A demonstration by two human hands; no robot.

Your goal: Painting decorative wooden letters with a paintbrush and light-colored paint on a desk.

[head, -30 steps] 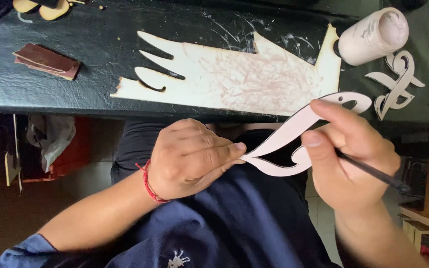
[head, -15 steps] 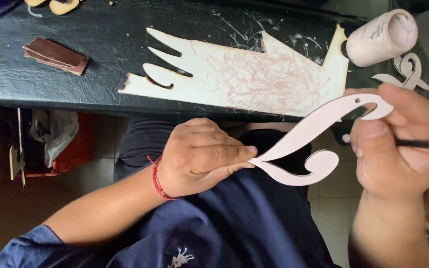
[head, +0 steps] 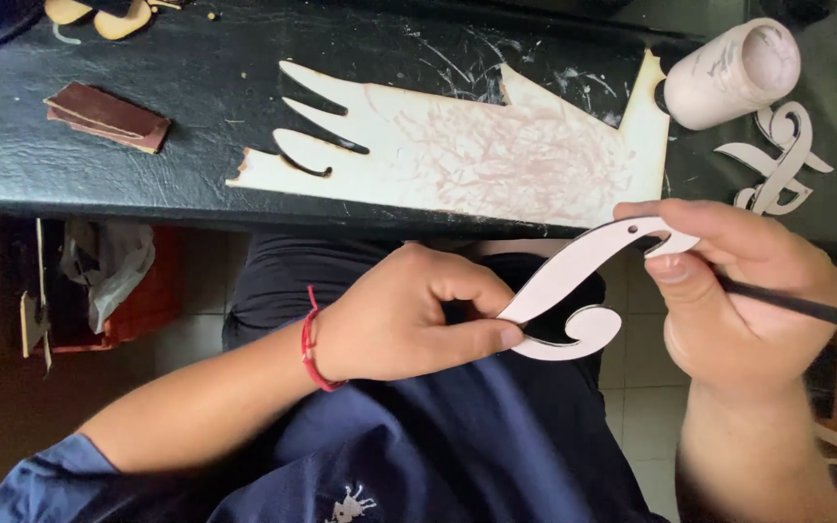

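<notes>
At the centre of the frame, a pale scroll-shaped cutout (head: 562, 291) is pinched at its lower curl by the left hand (head: 409, 315). Its upper end is touched by the right hand (head: 743, 291), whose fingers are closed around a thin dark brush handle (head: 796, 305). A large pale cut sheet (head: 477, 155) is seen lying on the black bench (head: 99, 184) above.

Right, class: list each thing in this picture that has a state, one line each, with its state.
Pale scroll-shaped wooden cutout: held off the table by both hands.
Left hand: grip pinching the cutout's lower end.
Right hand: holding the cutout's top and a thin dark brush handle.
White cylindrical bottle: lying on its side.
</notes>
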